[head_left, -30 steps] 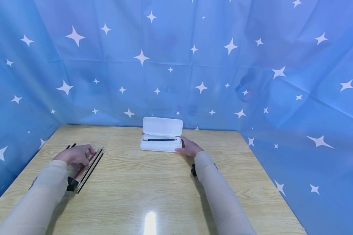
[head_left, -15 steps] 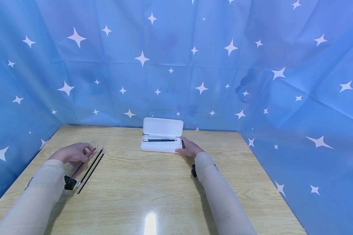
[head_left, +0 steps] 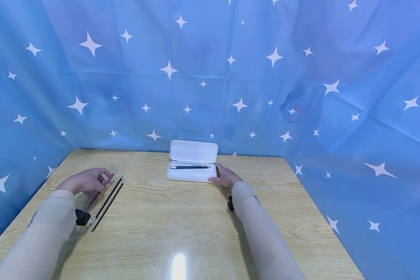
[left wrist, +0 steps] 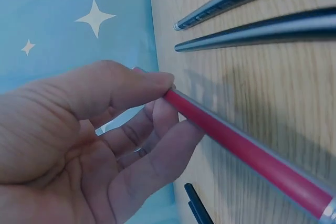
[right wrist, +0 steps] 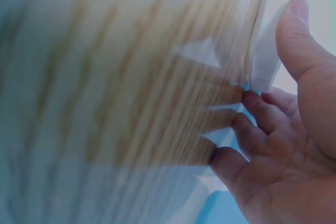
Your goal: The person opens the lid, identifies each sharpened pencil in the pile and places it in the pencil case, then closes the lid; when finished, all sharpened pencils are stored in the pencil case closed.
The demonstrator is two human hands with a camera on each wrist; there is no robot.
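My left hand [head_left: 87,181] pinches a red pencil [left wrist: 247,145] between thumb and fingertips; the pencil slants over the table at the left. Just right of it, two dark pencils [head_left: 106,200] lie side by side on the wood. A white pencil case [head_left: 182,176] stands at the back middle with its lid [head_left: 194,151] up. One dark pencil [head_left: 190,167] with a pale end lies inside. My right hand [head_left: 226,176] holds the case's right end, thumb near the front corner. In the right wrist view the right thumb [right wrist: 296,35] shows against the white case.
A slim black item with a clip [left wrist: 197,203], perhaps a pen, lies on the far side of the left hand, hidden in the head view. A blue star-patterned cloth [head_left: 210,77] rises behind the wooden table [head_left: 168,225] and along both sides.
My left hand has shifted slightly left and drawn the red pencil away from the two dark pencils, which stay put. The right hand and the pencil case have not moved.
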